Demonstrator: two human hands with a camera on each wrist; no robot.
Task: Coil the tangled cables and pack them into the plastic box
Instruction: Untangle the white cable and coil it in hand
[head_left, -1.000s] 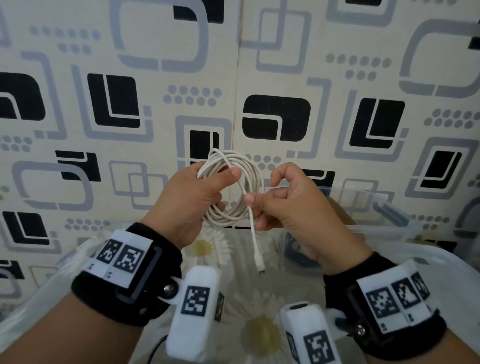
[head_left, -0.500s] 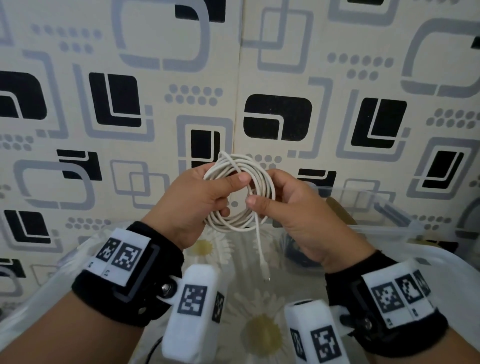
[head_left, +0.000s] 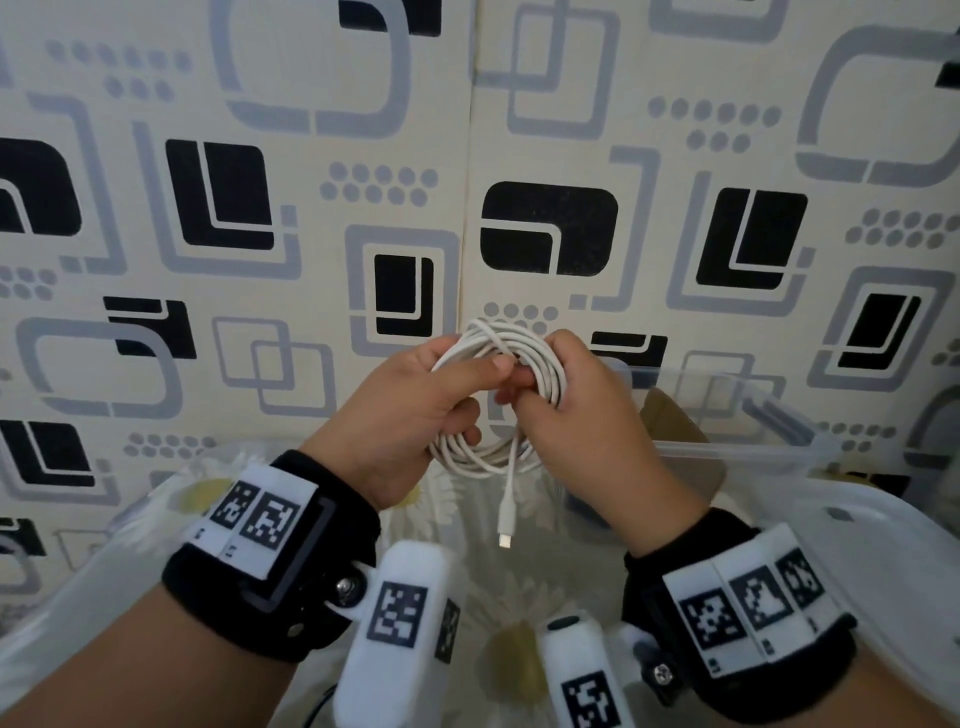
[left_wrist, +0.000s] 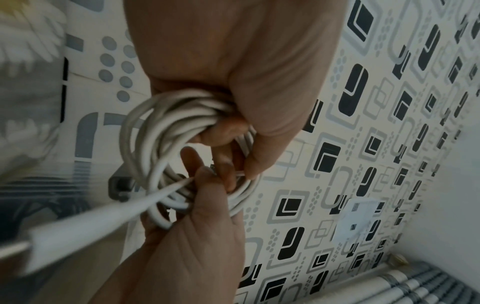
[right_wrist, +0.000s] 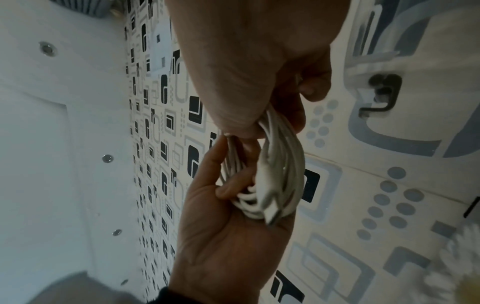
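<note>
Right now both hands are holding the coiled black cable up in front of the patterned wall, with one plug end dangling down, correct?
Not quite: the coiled cable is white, not black, as the head view shows. The rest holds: the left hand and right hand both grip it before the patterned wall, and its plug end dangles below.

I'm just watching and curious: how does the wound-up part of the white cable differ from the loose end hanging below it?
The coil is looped into a round bundle of many turns; the loose end is a single straight strand. The coil is gripped by the left hand and right hand; the loose end dangles free. The loose end finishes in a plug; the coil shows none. Both are one white cable.
</note>
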